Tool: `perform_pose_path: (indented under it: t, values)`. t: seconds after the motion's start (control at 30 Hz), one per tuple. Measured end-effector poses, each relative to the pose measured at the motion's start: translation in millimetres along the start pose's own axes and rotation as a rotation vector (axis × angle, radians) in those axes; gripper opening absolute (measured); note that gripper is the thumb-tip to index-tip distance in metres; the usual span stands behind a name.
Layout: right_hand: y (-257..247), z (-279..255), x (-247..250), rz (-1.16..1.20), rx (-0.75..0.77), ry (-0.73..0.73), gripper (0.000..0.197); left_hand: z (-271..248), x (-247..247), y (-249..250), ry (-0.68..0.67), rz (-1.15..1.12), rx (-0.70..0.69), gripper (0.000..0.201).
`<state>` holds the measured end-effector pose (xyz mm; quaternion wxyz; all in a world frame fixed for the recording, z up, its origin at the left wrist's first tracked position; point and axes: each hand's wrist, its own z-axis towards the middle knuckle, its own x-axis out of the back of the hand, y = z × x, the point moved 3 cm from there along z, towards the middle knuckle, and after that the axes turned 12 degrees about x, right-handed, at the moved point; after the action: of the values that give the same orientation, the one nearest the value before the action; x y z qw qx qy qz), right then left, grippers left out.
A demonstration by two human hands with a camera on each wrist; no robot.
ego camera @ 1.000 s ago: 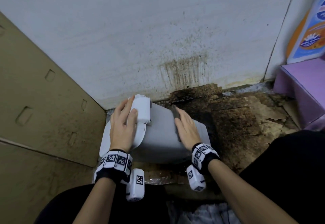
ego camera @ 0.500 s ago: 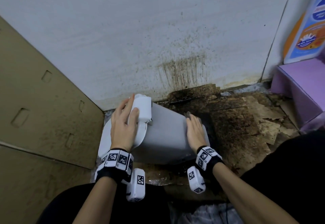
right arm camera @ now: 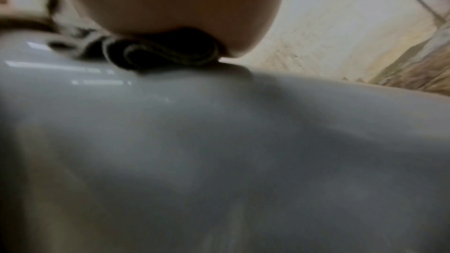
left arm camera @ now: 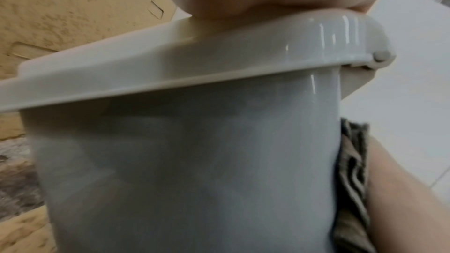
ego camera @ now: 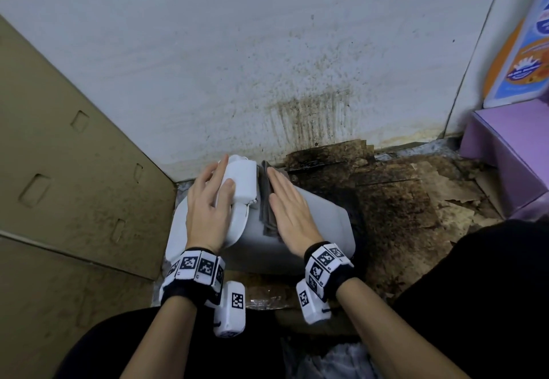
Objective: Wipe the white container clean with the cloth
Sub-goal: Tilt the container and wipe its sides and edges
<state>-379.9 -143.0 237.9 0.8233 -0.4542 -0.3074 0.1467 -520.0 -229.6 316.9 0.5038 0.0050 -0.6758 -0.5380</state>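
The white container (ego camera: 320,230) lies on its side against the wall, lid end to the left. Its glossy wall fills the left wrist view (left arm camera: 190,161) and the right wrist view (right arm camera: 219,161). My left hand (ego camera: 208,209) lies on the lid (ego camera: 237,224), fingers curled round the white lid handle (ego camera: 240,182). My right hand (ego camera: 289,212) presses flat with straight fingers on the folded grey cloth (ego camera: 266,200) on the container's upper side, close to the lid. The cloth also shows bunched under the palm (right arm camera: 165,55) and beside the container's wall (left arm camera: 353,180).
A stained white wall (ego camera: 267,66) rises just behind the container. A cardboard panel (ego camera: 74,170) closes the left side. Dirty, torn cardboard (ego camera: 401,200) covers the floor to the right. A purple box (ego camera: 511,146) and a printed package (ego camera: 523,51) stand at the far right.
My right hand slid the cloth along the container's top, from the right end leftward toward the lid. The left hand stayed on the lid handle.
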Motion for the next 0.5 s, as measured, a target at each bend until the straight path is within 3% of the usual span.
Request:
perform_pose_path:
  t: [0.2, 0.37, 0.5]
  values:
    - [38.1, -23.2, 10.3, -0.104, -0.057, 0.030, 0.055, 1.6, 1.6, 2.1, -0.007, -0.017, 0.026, 0.062]
    - [100.6, -69.5, 27.0, -0.108, -0.312, 0.081, 0.058, 0.1, 1.9, 3.9, -0.020, -0.025, 0.020, 0.059]
    - [110.2, -80.0, 27.1, -0.137, -0.450, 0.075, 0.054, -0.9, 1.8, 3.9, -0.019, -0.008, 0.030, 0.062]
